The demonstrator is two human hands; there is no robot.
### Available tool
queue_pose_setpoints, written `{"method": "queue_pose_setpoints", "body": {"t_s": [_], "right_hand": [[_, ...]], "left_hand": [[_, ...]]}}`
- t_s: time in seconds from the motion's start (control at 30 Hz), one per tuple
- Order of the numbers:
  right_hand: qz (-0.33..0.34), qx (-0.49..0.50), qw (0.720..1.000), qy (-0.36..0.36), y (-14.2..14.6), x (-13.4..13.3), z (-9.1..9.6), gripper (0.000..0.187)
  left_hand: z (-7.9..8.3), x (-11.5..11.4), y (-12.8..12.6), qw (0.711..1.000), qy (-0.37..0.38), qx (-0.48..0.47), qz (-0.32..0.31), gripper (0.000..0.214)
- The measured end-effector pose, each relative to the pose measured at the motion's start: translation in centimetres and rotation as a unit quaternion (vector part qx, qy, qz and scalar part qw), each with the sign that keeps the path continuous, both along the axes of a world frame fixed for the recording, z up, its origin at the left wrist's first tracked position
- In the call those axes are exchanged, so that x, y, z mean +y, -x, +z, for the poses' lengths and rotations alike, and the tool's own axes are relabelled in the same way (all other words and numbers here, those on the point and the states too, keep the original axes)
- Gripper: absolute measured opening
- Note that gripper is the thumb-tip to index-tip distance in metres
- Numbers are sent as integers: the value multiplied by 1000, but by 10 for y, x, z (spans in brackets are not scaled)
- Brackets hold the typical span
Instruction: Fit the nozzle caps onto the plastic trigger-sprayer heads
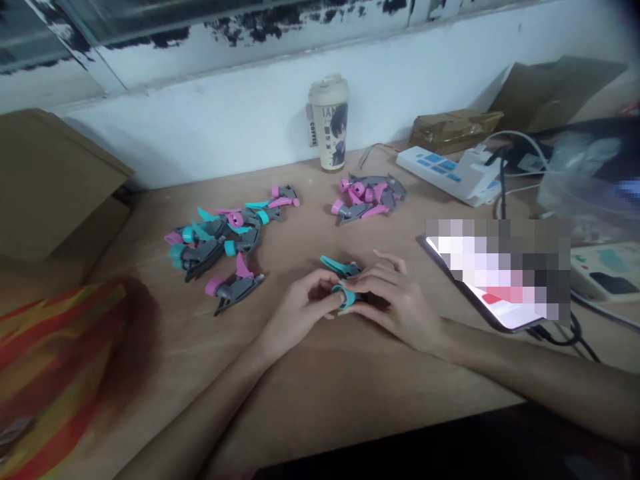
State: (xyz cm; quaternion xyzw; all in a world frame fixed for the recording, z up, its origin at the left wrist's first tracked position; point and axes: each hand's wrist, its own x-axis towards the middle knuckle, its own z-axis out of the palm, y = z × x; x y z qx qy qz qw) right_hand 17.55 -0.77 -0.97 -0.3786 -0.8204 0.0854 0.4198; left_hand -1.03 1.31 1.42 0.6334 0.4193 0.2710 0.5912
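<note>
Presently in hand: 1 gray spray head [351, 270] with a teal collar [349, 302] and a teal trigger [330, 263], at the clock's center; 12 faces the wall [215, 120]. Whether it also rests on the table [310, 393] cannot be told.
Left hand [310, 295]: curled, thumb and fingers pinching the collar from 9 o'clock, thumb at its mouth.
Right hand [400, 297]: bent around the collar and body from 3 o'clock, fingers hiding much of the body.
Trigger: projects toward 11 o'clock, clear of the fingers.
Weight: judged light; fingertips should suffice.
Stiffness: body and collar judged rigid plastic; trigger likely springy.
Surface: looks smooth, so moderate slip is possible; collar texture cannot be made out.
Fragility: judged low, the trigger being the likeliest part to bend.
Best hold: collar between thumb and forefinger, body steadied by the other hand, trigger unloaded.
Similar pieces: mixed pink-and-teal pile [215, 252] toward 10 o'clock; pink-collared cluster [369, 194] near 12 to 1; lone pink-trigger piece [236, 288] at 9.
Surroundings: cup [330, 133] at 12; lit device [480, 283] at 3.
</note>
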Motion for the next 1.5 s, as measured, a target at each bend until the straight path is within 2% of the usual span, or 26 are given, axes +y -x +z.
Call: {"method": "queue_pose_setpoints", "body": {"t_s": [0.17,0.33,0.43,0.63,0.8,0.93,1.0,1.1,1.2,1.27,1.43,1.5], "right_hand": [[-11,10,1000,-6,2,0,1,14],[8,-14,999,-30,2,-2,-3,11],[20,-26,998,-49,1,-3,-4,11],[29,-25,998,-46,1,-3,-3,12],[31,-8,999,-4,2,-2,0,10],[14,53,997,49,0,0,1,18],[-4,101,990,98,-1,1,1,23],[-20,159,973,164,-3,1,1,27],[-12,176,967,182,-3,0,1,27],[1,177,968,180,-2,0,0,26],[-16,129,981,146,-2,1,0,25],[-28,89,986,135,-2,2,0,31]], "left_hand": [[-1,-1,-3,999,34,-5,35,20],[7,2,1,997,82,6,-6,19],[10,4,3,995,103,12,-8,20],[5,-4,-4,998,59,-2,33,17],[6,-10,-10,995,45,-5,87,14],[2,-13,-12,994,30,-23,102,18],[-2,-16,-12,993,3,-32,117,23],[-7,-21,-10,979,-119,-18,165,24],[-6,-25,-8,947,-268,42,170,16],[-2,-25,-7,928,-329,79,155,13],[3,-25,-8,912,-365,136,130,18],[3,-26,-8,909,-370,147,123,19]]}}
